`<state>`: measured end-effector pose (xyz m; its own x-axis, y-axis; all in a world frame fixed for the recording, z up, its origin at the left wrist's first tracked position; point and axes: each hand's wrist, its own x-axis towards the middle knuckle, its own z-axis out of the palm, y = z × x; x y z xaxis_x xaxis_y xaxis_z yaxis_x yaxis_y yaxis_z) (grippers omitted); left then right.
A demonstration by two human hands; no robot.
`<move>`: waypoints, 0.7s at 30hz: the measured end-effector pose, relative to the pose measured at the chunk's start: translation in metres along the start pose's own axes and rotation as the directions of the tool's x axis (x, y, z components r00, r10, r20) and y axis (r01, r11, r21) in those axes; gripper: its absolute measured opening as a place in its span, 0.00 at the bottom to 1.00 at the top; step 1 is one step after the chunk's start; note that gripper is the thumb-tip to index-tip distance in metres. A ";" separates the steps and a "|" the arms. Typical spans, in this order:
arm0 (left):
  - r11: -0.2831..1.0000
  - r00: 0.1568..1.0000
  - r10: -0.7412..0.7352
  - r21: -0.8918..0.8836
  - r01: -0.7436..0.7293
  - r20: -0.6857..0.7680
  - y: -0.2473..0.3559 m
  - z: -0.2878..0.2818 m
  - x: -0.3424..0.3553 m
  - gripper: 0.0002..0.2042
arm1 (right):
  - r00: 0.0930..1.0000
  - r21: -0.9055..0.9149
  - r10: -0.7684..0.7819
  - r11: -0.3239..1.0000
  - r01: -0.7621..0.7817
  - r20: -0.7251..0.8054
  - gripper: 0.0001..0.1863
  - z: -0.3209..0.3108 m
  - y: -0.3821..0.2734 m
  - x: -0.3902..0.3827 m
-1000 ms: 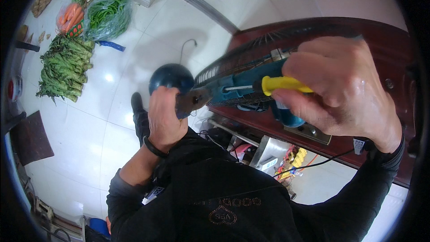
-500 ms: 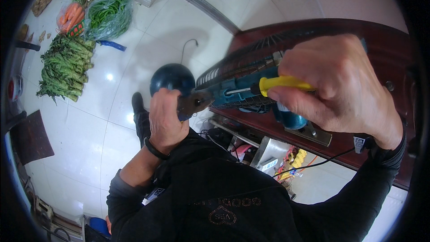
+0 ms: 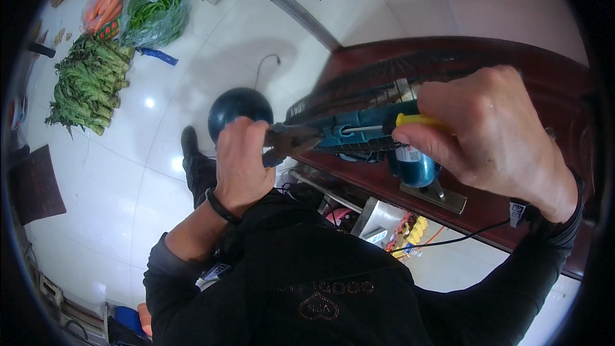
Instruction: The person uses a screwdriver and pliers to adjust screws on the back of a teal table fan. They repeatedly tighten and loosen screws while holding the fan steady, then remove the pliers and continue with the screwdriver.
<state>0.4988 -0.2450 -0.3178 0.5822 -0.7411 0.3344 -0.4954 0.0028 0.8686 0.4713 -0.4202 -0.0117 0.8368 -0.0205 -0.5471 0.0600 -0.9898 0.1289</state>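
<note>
A teal fan with a wire guard [image 3: 365, 95] is seen edge-on ahead of me, with its rounded motor housing [image 3: 415, 172] on the near side. My left hand [image 3: 243, 163] is closed round the handles of a pair of pliers [image 3: 298, 141], whose worn jaws meet the end of the fan's teal rim clip. My right hand [image 3: 496, 138] is closed on a screwdriver with a yellow handle [image 3: 419, 121]. Its metal shaft lies along the clip and the tip reaches into it. A round dark teal dome [image 3: 238, 110] stands beyond my left hand.
The fan is over a dark red wooden door panel [image 3: 544, 77] with a metal handle plate [image 3: 442, 197]. Leafy vegetables [image 3: 90, 86], carrots [image 3: 102, 9] and a bag of green peppers [image 3: 157, 9] lie on the tiled floor at far left. A black cable [image 3: 461, 238] runs below my right arm.
The pliers' jaws have swung to point more rightward and press closer to the clip. My right hand and the screwdriver have shifted slightly right and down. The whole view has shifted a little.
</note>
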 end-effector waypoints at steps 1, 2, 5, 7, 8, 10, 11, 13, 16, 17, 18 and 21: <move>1.000 1.000 0.002 -0.002 -0.002 0.006 0.000 0.000 0.000 0.27 | 1.000 0.013 -0.029 1.000 0.028 0.006 0.23 0.001 0.003 0.001; 1.000 1.000 0.004 -0.006 -0.004 0.005 -0.001 0.000 0.000 0.27 | 0.997 0.018 -0.071 0.997 0.071 0.006 0.23 0.001 0.004 0.002; 1.000 1.000 0.003 -0.016 -0.002 0.010 -0.005 0.000 -0.001 0.27 | 0.946 -0.190 -0.306 0.940 0.282 -0.106 0.22 0.009 0.008 0.003; 1.000 1.000 -0.007 -0.016 0.007 0.011 -0.007 0.001 0.000 0.27 | 0.869 -0.409 -0.466 0.835 0.369 -0.168 0.21 0.016 0.008 0.004; 1.000 1.000 -0.016 -0.014 0.016 0.012 -0.007 0.001 0.000 0.27 | 0.804 -0.524 -0.572 0.740 0.421 -0.162 0.21 0.018 0.009 0.005; 0.998 0.998 -0.056 -0.021 0.057 0.042 -0.005 0.002 0.000 0.26 | 0.779 -0.532 -0.591 0.737 0.417 -0.208 0.20 0.020 0.013 0.010; 0.995 0.994 -0.088 -0.031 0.091 0.067 -0.004 0.002 0.000 0.26 | 0.776 -0.527 -0.584 0.749 0.402 -0.239 0.20 0.019 0.013 0.012; 0.992 0.989 -0.116 -0.039 0.120 0.089 -0.002 0.001 -0.001 0.26 | 0.877 -0.188 -0.385 0.920 0.343 -0.288 0.19 0.014 0.014 0.015; 0.995 0.992 -0.097 -0.023 0.100 0.084 0.001 -0.001 0.001 0.25 | 0.994 0.556 0.112 0.827 -0.088 -0.009 0.18 0.001 0.009 0.014; 0.995 0.992 -0.095 -0.011 0.096 0.078 0.002 -0.002 0.002 0.25 | 0.951 0.729 0.237 0.612 -0.306 0.200 0.18 -0.003 0.007 0.012; 0.996 0.993 -0.093 0.001 0.094 0.073 0.003 -0.002 0.003 0.25 | 0.924 0.776 0.269 0.507 -0.375 0.271 0.17 -0.008 0.002 0.008; 1.000 0.999 -0.014 0.006 0.013 0.035 0.003 -0.002 0.008 0.27 | 0.956 0.275 0.268 0.917 -0.290 0.115 0.16 -0.011 -0.002 0.007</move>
<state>0.5036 -0.2493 -0.3117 0.5658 -0.7643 0.3096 -0.4917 -0.0113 0.8707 0.4827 -0.4168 -0.0069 0.7536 -0.3011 -0.5842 -0.3372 -0.9401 0.0497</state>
